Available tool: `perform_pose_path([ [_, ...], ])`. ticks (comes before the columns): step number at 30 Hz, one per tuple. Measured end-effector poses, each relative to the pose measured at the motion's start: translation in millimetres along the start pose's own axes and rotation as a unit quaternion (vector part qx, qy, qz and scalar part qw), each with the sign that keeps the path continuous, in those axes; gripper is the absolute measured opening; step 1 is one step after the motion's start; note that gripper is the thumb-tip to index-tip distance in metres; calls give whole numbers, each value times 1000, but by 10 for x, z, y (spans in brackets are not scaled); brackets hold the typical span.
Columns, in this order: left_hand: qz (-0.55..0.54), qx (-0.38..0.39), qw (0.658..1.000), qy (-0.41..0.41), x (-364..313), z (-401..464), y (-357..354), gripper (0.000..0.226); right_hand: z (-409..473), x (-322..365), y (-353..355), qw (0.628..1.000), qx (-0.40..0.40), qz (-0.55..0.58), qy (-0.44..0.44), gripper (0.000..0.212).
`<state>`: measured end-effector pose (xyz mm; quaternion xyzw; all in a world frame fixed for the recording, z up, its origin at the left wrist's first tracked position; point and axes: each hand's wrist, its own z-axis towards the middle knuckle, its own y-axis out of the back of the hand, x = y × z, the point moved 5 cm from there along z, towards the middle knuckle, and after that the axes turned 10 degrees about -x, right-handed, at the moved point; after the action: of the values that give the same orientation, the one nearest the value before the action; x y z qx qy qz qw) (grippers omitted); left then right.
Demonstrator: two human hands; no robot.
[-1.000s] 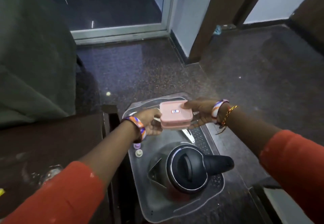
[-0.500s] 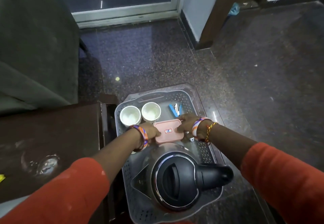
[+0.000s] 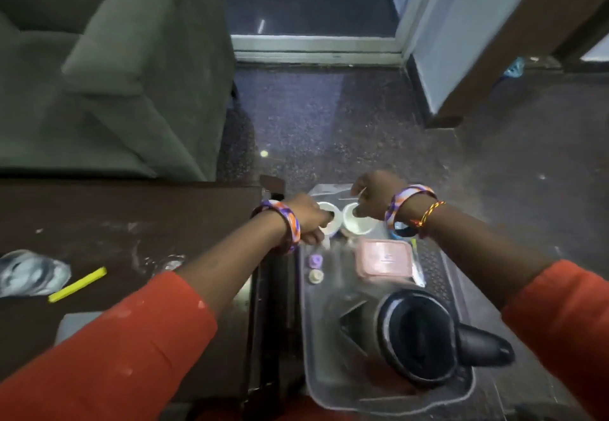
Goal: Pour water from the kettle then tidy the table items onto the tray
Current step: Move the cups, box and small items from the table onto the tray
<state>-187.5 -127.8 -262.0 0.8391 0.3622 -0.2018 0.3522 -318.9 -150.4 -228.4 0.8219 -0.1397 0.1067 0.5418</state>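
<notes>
A grey perforated tray (image 3: 438, 275) lies beside the dark table. On it stand a steel kettle (image 3: 412, 338) with a black lid and handle, a pink lidded box (image 3: 384, 258), two white cups (image 3: 359, 223) and two small round caps (image 3: 314, 267). My left hand (image 3: 308, 218) reaches over the left cup (image 3: 331, 226), fingers curled at its rim. My right hand (image 3: 374, 194) hovers over the right cup with fingers curled; a thin sliver shows at the fingertips, blurred. The pink box lies free on the tray.
The dark brown table (image 3: 131, 223) carries a yellow stick (image 3: 77, 284) and a crumpled clear wrapper (image 3: 31, 272). A green sofa (image 3: 99, 74) stands behind it. Speckled floor runs ahead to a door sill (image 3: 316, 46).
Both hands have let go of the pink box, which now lies on the tray, and moved forward over the two white cups. The camera view shifted left.
</notes>
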Motion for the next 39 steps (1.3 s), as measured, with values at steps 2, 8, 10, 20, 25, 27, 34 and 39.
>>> perform_pose_path([
  [2,-27,-34,999,0,248,-86,356,31,-15,534,-38,998,14,-17,57,39],
  [8,-136,-109,983,65,1531,-316,1315,33,-53,1995,-657,981,70,-60,170,35],
  [10,-161,-132,973,95,2063,-410,1574,33,-48,2402,-1007,975,98,-66,186,37],
  [20,-246,-256,903,244,4583,-880,2398,33,24,3965,-3114,949,170,-49,262,39],
  [25,-223,-315,889,245,5136,-931,2704,32,190,4238,-3825,911,148,-172,344,31],
  [27,-212,-311,897,233,5173,-892,2726,33,259,4244,-3927,894,134,-236,356,35],
  [34,-180,-245,938,168,4763,-666,2527,19,215,3920,-3770,919,143,-217,298,28],
  [39,-109,-205,967,107,4066,-480,2345,14,275,3572,-3178,938,169,-161,256,29],
])
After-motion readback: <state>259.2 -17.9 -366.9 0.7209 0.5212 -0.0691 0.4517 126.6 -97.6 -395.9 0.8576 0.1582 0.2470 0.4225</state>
